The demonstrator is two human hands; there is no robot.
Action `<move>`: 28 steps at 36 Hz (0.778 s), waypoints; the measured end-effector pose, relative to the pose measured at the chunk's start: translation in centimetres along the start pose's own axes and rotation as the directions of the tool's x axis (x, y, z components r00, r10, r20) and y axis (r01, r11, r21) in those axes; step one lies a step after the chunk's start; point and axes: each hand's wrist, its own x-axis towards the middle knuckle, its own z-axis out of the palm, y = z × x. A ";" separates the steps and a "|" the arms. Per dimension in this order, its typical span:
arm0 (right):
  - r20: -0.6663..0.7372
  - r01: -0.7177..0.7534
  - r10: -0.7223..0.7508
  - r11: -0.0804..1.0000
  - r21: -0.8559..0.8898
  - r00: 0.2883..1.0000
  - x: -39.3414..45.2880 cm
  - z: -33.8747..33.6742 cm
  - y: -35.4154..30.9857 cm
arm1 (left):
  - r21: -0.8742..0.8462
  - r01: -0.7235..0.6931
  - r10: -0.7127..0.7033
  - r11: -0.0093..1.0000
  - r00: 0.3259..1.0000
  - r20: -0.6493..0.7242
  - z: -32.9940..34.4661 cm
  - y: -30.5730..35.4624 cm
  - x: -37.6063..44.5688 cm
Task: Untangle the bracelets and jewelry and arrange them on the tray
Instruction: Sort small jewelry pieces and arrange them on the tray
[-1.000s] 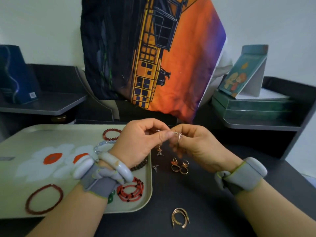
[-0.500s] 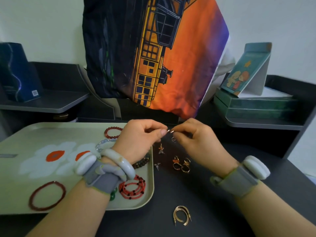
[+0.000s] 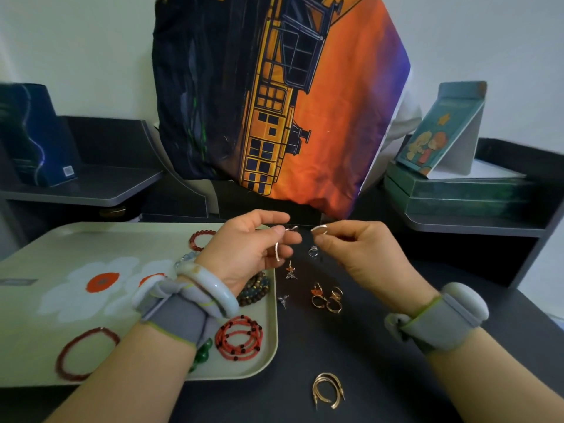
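Observation:
My left hand (image 3: pixel 247 251) pinches a small silver ring piece (image 3: pixel 290 229), and a thin silver band (image 3: pixel 277 251) shows against its fingers. My right hand (image 3: pixel 357 254) pinches a separate silver ring (image 3: pixel 319 229) a little to the right; the two pieces are apart. Both hands hover above the dark table beside the pale green flower tray (image 3: pixel 45 248). On the tray lie a dark red bracelet (image 3: pixel 85 354), a coiled red bead bracelet (image 3: pixel 239 337), a red bead bracelet (image 3: pixel 200 240) and a brown bead bracelet (image 3: pixel 254 290).
Loose on the black table (image 3: pixel 366 361) lie a silver ring (image 3: pixel 312 251), small silver charms (image 3: pixel 290 271), gold rings (image 3: pixel 328 297) and gold hoop earrings (image 3: pixel 328 390). A printed cushion (image 3: pixel 274 102) stands behind. Green boxes (image 3: pixel 457 190) sit on the right shelf.
My hands were together working one tangled silver cluster; now they have drawn apart, each holding a separate silver piece, and one silver ring lies on the table below.

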 end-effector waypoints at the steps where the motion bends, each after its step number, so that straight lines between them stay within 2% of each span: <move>1: 0.018 0.037 -0.036 0.999 -0.013 0.999 -0.1 0.1 0.1 | 0.015 0.008 -0.009 1.000 1.000 0.011 0.0 0.0 0.0; 5: 0.074 0.075 -0.077 0.996 0.039 0.994 -0.2 0.4 -0.1 | 0.097 0.017 -0.021 0.995 0.999 0.039 0.2 -0.2 -0.1; 12: 0.175 -0.041 0.035 0.999 0.036 0.984 -0.2 0.2 0.2 | 0.123 0.007 -0.021 0.992 0.994 0.106 0.1 -0.3 -0.1; 15: 0.169 -0.063 0.046 0.993 0.095 0.984 -0.1 0.2 0.2 | 0.104 0.011 -0.022 0.995 0.994 0.111 0.2 -0.3 -0.2; 20: 0.122 -0.036 0.018 0.989 0.144 0.992 0.0 0.0 0.2 | 0.151 -0.012 0.007 0.988 0.999 0.031 0.2 -0.5 0.2; 25: 0.085 -0.023 0.014 0.995 0.100 0.996 0.1 -0.1 0.3 | 0.115 -0.002 -0.010 0.993 0.995 0.101 0.1 -0.3 0.0; 28: 0.102 -0.051 0.038 0.990 0.128 0.994 0.0 -0.1 0.2 | 0.116 -0.022 0.012 0.993 0.996 0.091 0.0 -0.3 0.0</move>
